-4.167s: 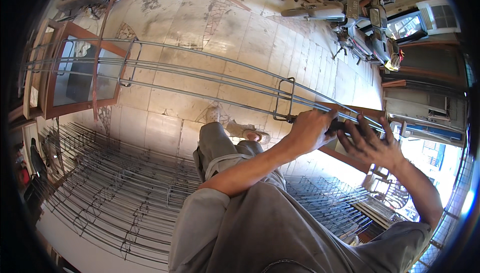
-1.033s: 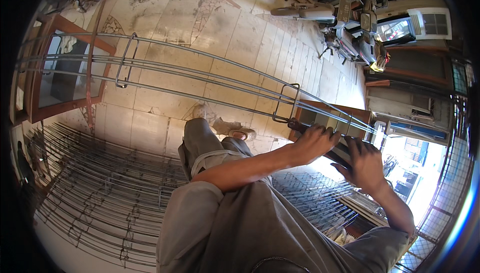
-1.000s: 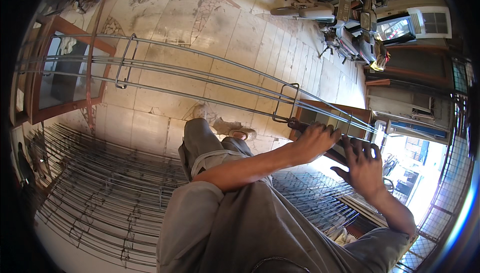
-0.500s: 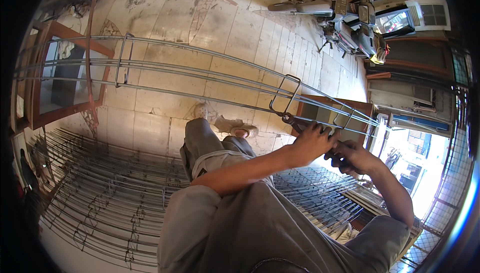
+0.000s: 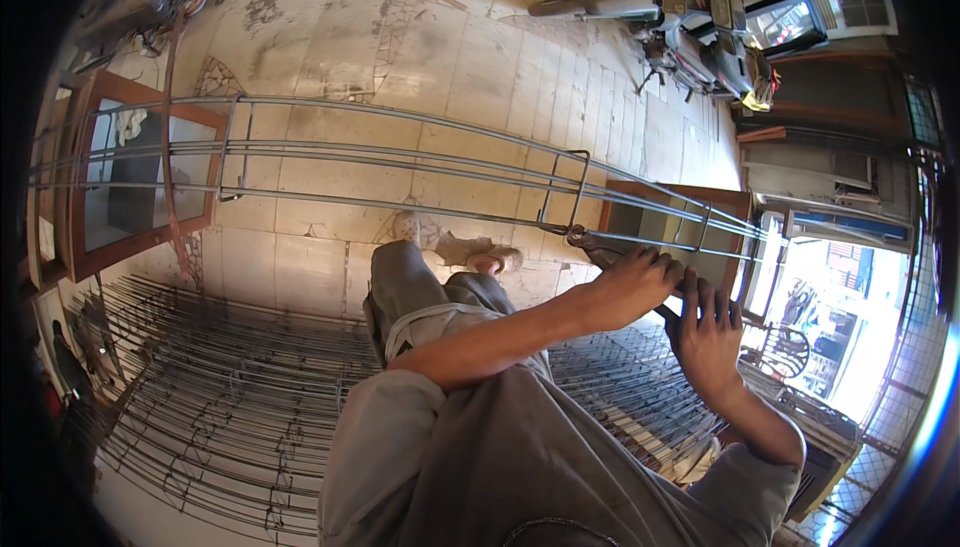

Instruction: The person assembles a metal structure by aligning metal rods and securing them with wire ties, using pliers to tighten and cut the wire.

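Note:
A long rebar cage of thin steel bars with bent rectangular stirrups runs crosswise in front of me. Dark end-cutting pincers have their round jaws at the near bar, by the foot of a stirrup. My left hand is closed around the pincers near the jaws. To its right, my right hand has its fingers stretched and apart, lying against the dark handles. Whether the jaws grip a tie wire is too small to tell.
Many finished-looking rebar cages lie stacked beside and behind my legs. A wood-framed glass cabinet stands at the left, under the cage. Motorbikes are parked at the far right. A bright doorway is on the right.
My right hand has gone from curled fingers to stretched ones and shifted slightly downward. My left hand keeps its hold on the pincers. The cage sits slightly lower in the picture at the left.

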Available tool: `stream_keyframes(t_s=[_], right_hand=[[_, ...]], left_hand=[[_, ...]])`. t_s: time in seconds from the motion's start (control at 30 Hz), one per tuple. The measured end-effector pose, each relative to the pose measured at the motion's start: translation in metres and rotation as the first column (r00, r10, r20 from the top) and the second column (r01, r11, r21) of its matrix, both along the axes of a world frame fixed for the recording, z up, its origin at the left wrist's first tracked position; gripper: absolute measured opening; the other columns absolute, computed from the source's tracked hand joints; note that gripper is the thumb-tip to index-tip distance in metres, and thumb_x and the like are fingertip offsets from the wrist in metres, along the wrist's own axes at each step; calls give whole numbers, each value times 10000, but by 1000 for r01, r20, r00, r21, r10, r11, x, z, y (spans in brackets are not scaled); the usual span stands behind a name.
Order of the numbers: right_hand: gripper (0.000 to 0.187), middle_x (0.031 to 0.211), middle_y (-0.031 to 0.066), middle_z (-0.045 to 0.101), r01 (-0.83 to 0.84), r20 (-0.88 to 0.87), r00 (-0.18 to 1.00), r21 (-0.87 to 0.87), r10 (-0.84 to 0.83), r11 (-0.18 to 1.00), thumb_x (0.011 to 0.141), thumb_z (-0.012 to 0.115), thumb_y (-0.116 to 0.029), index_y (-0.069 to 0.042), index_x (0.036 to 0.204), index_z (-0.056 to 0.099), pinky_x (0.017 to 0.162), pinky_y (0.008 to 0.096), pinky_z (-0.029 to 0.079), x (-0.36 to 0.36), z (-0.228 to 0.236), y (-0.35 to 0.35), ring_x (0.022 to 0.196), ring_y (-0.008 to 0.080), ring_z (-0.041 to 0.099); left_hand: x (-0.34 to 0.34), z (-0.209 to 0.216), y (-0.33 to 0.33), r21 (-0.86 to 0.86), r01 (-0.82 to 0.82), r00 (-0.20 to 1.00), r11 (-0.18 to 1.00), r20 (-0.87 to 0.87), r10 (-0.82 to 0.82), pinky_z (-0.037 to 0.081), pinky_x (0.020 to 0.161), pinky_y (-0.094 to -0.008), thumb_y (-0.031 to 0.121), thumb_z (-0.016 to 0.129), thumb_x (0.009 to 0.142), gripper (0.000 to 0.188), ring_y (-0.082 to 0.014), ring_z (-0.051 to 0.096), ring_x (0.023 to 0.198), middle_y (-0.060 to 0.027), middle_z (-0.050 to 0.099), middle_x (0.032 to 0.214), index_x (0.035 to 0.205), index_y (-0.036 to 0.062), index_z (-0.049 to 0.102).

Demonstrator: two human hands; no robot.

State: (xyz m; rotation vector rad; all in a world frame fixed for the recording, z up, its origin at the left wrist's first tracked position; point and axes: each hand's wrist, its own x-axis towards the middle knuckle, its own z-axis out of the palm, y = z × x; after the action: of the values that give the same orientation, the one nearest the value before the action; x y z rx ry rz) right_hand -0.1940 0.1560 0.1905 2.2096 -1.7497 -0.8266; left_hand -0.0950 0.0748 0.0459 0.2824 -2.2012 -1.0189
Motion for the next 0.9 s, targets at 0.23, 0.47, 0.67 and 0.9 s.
stream_keyframes(t_s=[0.23,0.47,0.67,0.9], right_hand=[[264,680,97,608,466,513,52,747,-857,475,966,586,-211,46,916,620,593,331,501,-15,-9,5,553,202,592],[409,758,71,614,48,356,-591,911,-724,409,977,553,-330,66,1013,652,558,283,456,-21,-48,76,612,151,579],[326,872,86,670,-223,266,-585,855,-766,468,907,665,-146,57,1160,646,719,270,477,-17,-92,122,781,135,605],[428,1228,149,599,-428,328,-468,729,-820,535,981,587,-218,21,1328,517,993,332,409,-18,-69,93,1133,196,537]], left_hand=[[31,22,3,-169,-46,995,985,-92,30,456,997,-462,167,691,831,547,-350,591,1113,-211,599,1171,1268,-93,490],[142,1,-8,395,-250,895,884,-255,367,444,993,-423,544,692,818,759,-293,546,1184,-201,556,1237,1290,-15,492],[131,0,16,894,65,905,442,-240,352,343,1074,-414,729,478,873,896,-287,543,1188,-199,570,1243,1358,-19,384],[128,-16,83,923,-253,795,290,28,606,465,873,-370,682,530,884,735,-234,559,970,-105,561,1038,1142,-6,500]])
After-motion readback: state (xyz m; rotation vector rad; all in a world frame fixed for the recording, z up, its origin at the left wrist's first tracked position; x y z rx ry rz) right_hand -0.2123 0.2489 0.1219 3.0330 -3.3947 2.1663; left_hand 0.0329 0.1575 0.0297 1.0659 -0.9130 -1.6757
